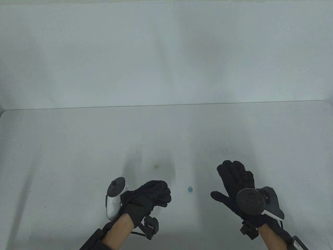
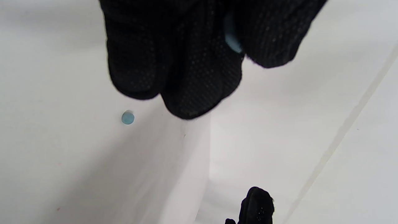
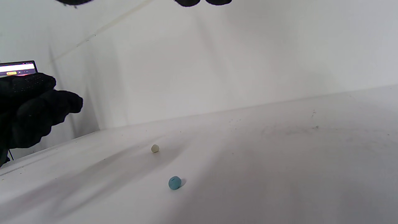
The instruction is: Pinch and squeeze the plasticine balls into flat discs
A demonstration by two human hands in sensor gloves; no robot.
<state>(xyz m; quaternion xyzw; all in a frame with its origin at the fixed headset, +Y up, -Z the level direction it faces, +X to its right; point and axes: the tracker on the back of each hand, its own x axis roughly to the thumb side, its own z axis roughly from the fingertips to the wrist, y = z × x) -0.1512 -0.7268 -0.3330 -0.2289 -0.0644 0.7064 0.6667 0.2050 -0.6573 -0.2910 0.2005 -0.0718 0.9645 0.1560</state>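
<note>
Table view shows the left hand (image 1: 149,196) curled near the bottom edge with its contents hidden, while the right hand (image 1: 234,182) hovers opposite with fingers spread and straight, holding nothing. Between them on the white table (image 1: 78,145) lies a small blue plasticine ball (image 1: 190,189), apart from both hands. Left wrist view reveals what the overhead camera cannot: a pale blue plasticine piece (image 2: 232,37) is pinched between the gloved fingers (image 2: 199,77) and the thumb, only a sliver of it showing, so its shape cannot be told. That view also catches the blue ball on the table and a fingertip of the right hand at the bottom edge. Right wrist view adds a third thing, a small off-white plasticine ball (image 3: 155,148) resting on the table beyond the blue one, well apart from it; in the overhead picture it barely stands out against the white surface. A lit screen (image 3: 18,68) shows at the left edge behind the left hand's curled fingers. No tray, bowl or box appears in any view; the two balls sit directly on the tabletop.
</note>
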